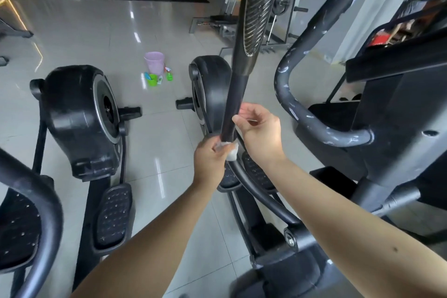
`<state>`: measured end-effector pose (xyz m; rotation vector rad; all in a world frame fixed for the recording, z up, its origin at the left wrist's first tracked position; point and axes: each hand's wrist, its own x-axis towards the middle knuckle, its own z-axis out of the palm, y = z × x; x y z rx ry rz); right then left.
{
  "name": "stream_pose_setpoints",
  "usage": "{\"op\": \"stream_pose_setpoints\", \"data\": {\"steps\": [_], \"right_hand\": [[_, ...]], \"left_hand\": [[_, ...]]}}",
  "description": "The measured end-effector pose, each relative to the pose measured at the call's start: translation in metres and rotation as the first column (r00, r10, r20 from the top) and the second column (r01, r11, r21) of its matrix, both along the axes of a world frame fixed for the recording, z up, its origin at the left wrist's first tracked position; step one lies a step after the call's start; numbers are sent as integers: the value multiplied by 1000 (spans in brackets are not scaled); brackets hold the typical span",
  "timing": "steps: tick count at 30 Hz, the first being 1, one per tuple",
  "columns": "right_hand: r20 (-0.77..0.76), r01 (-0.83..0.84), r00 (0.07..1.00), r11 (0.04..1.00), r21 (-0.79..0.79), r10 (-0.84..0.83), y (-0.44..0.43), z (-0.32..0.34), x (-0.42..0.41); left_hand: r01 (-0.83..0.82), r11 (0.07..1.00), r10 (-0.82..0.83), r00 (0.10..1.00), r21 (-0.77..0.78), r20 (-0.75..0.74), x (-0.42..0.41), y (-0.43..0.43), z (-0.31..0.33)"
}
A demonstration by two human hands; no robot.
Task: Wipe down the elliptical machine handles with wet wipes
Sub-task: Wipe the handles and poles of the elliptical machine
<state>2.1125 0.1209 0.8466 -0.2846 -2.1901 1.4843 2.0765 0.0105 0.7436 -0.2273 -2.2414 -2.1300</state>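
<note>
Head: left hand (210,160) grips crumpled white wipe (231,153) round black handle (234,106); right hand (261,133) unclear.

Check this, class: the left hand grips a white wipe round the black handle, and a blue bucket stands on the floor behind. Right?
Wrong colour: the head view shows the bucket is pink. The left hand does grip the white wipe round the black handle.

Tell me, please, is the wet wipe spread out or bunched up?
Bunched up: the left hand grips the wipe as a wad against the handle.
</note>
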Motion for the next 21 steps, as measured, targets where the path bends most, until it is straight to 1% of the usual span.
{"op": "stream_pose_setpoints", "data": {"steps": [2, 5, 7, 9, 11, 13, 16, 18, 19, 20, 21], "right_hand": [[-3, -1, 1000, 1000, -11, 1, 1, -2, -1], [1, -3, 1000, 1000, -17, 3, 2, -5, -3], [0, 4, 1000, 1000, -9, -4, 3, -9, -4], [-1, 1, 1000, 1000, -4, -1, 4, -12, -4], [2, -9, 1000, 1000, 4, 9, 5, -12, -4], [7, -12, 1000, 1000, 13, 12, 7, -12, -6], [20, -22, 1000, 1000, 12, 22, 9, -10, -8], [34, -29, 999, 1000, 1, 29, 9, -10, -9], [37, -32, 999, 999, -6, 32, 9, -11, -9], [35, -31, 999, 999, -11, 31, 9, -11, -9], [30, -25, 999, 1000, -12, 26, 9, -11, -9]], "left_hand": [[19, 998, -13, 995, -57, 104, 10, 8, -26], [15, 982, 20, 983, -189, 181, 27, 25, -57], [71, 967, -4, 965, -246, 262, 39, 39, -67], [100, 967, -10, 935, -235, 355, 49, 46, -65], [104, 977, -18, 911, -187, 411, 46, 45, -61], [49, 990, 7, 920, -131, 392, 33, 36, -50], [-25, 1000, 20, 958, 15, 287, 17, 20, -21], [-56, 997, 45, 977, 51, 207, 13, 18, -4], [-72, 996, 61, 980, 53, 189, 11, 17, -6], [-84, 996, 75, 978, 37, 192, 10, 17, -10], [-89, 996, 86, 969, 2, 231, 7, 20, -20]]}}
